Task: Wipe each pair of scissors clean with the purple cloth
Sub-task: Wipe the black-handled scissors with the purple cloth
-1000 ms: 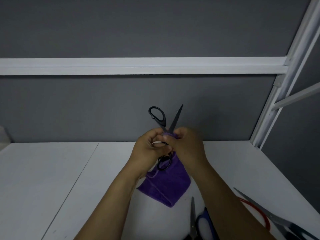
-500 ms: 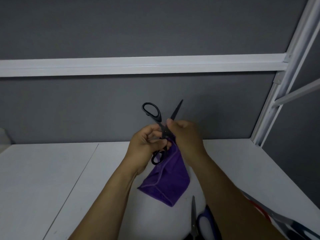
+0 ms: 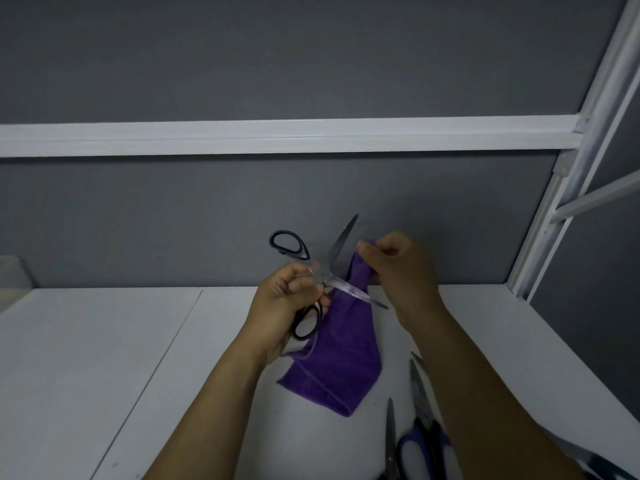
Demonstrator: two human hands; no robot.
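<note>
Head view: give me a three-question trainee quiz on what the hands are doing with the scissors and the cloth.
1. Multiple choice: which hand grips the black-handled scissors? A) left B) right C) neither
2. True or false: the blades of the black-handled scissors are closed together.
3. Fill in: the right hand pinches the top of the ____, which hangs down below it.

Key
1. A: the left hand grips them at the lower handle.
2. False: the blades are spread apart.
3. purple cloth
</note>
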